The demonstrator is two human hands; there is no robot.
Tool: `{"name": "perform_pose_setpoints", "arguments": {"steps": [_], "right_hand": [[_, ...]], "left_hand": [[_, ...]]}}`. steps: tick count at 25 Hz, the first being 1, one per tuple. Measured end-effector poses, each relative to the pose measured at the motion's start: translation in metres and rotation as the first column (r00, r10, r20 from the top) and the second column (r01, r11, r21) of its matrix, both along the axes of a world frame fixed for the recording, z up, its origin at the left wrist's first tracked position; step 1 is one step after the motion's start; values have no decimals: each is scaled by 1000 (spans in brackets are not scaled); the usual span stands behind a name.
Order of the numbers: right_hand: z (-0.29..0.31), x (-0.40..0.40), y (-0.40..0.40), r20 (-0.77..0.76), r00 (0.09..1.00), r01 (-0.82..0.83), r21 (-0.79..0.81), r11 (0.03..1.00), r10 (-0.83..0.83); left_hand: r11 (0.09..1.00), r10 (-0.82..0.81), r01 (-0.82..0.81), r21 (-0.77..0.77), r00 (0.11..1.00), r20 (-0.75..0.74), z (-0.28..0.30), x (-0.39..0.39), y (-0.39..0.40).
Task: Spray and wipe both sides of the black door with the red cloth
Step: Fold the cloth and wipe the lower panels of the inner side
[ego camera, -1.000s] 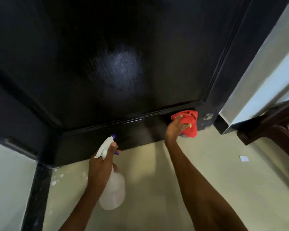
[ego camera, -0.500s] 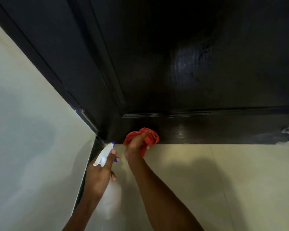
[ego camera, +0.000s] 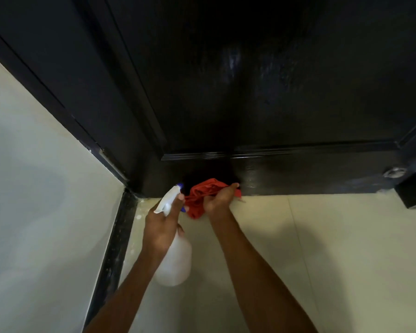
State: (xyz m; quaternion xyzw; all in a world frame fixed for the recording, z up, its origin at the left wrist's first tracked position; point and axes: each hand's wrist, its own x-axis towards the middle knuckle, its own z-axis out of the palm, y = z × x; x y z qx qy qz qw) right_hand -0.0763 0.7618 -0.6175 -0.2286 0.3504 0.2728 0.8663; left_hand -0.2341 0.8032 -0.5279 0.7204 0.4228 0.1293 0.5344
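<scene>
Door (ego camera: 262, 92), black and glossy, fills the upper view above a pale floor (ego camera: 346, 260).

Spray bottle (ego camera: 174, 260) hangs in the left hand (ego camera: 161, 227), fingers wrapped round its neck by the white trigger head; just beside it the right hand (ego camera: 220, 200) grips the bunched red cloth (ego camera: 202, 195) against the door's bottom rail, near the hinge-side corner.

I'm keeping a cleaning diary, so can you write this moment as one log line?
left hand: holds spray bottle | right hand: grips red cloth by black door bottom rail
</scene>
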Motion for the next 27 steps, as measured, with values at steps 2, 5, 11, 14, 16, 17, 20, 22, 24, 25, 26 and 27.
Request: {"name": "perform_pose_setpoints", "arguments": {"steps": [2, 5, 11, 14, 16, 17, 20, 22, 24, 25, 26, 27], "right_hand": [[-13, 15, -30, 21, 999, 44, -4, 999, -44], [-36, 5, -49, 88, 995, 38, -4, 999, -38], [-30, -31, -19, 198, 980, 56, -150, 987, -25], [-39, -39, 11, 297, 951, 51, -427, 903, 86], [-47, -36, 34, 216, 945, -55, -633, 772, 244], [-51, -33, 42, 159, 936, -115, -703, 702, 314], [-47, -31, 48, 107, 883, -198, -798, 569, 458], [-49, -33, 46, 128, 877, -152, -841, 519, 464], [-56, -28, 38, 138, 920, -90, -837, 540, 367], [-57, -26, 29, 144, 943, -63, -808, 586, 301], [-57, -24, 20, 138, 966, -38, -764, 644, 221], [-54, -24, 7, 148, 982, 19, -706, 708, 121]], "left_hand": [[999, -49, 49, 3, 999, -1, -3, 10, -16], [996, -89, 90, 11, 996, -18, -3, 27, -36], [998, -65, 65, -10, 997, -32, 12, 22, -28], [999, -46, 46, 1, 999, -13, 16, 10, -11], [999, -44, 44, 1, 999, 21, 15, 5, -2], [999, -45, 44, 7, 998, 36, 16, 4, 0], [1000, -23, 22, 15, 998, 61, 20, 1, 4], [1000, -17, 17, 3, 998, 54, 23, 3, 3], [999, -42, 43, -1, 998, 43, 27, 8, -3], [998, -65, 65, 6, 997, 38, 28, 11, -7], [995, -95, 95, 16, 995, 32, 29, 15, -13], [992, -125, 125, 24, 992, 25, 32, 19, -19]]}}
